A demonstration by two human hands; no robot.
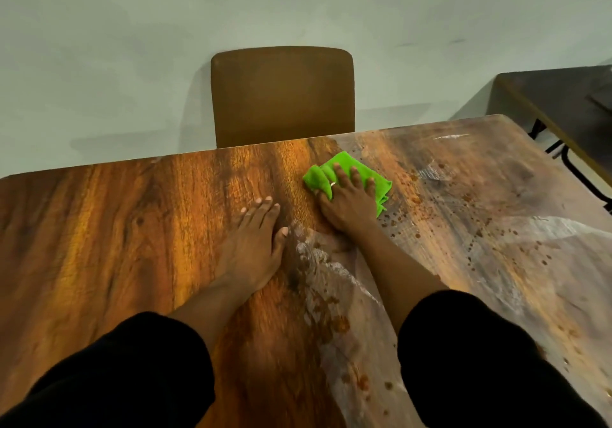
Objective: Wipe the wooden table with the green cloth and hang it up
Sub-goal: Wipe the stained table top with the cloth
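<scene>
1. Grip first: the right hand (347, 195) lies flat with fingers spread on the green cloth (344, 164), pressing it down rather than pinching it, though one fold of cloth seems to wrap over a finger near the ring. That open, palm-down hold suits wiping, since it spreads pressure across the cloth. The left hand (255, 239) is also flat and open, holds nothing, and rests on the wood just beside the right wrist, probably as a brace while the person leans forward.

2. Largest thing in view is the wooden tabletop (116, 245). Its left part looks clean and glossy; its right part (496, 229) carries pale smears and many small brown spots, so by my judgement much wiping is left on that side.

3. A brown chair (283, 96) stands pushed in at the far edge, behind the cloth and apart from it. It does not block the wiping.

4. A second, darker table (556, 96) stands well apart at the right, beside the pale wall.

5. Black sleeves (116, 378) cover both forearms near the camera and hide some of the near tabletop.

6. The cloth sits near the far edge, at the border between clean and soiled wood. Nowhere to hang it shows in this view.
</scene>
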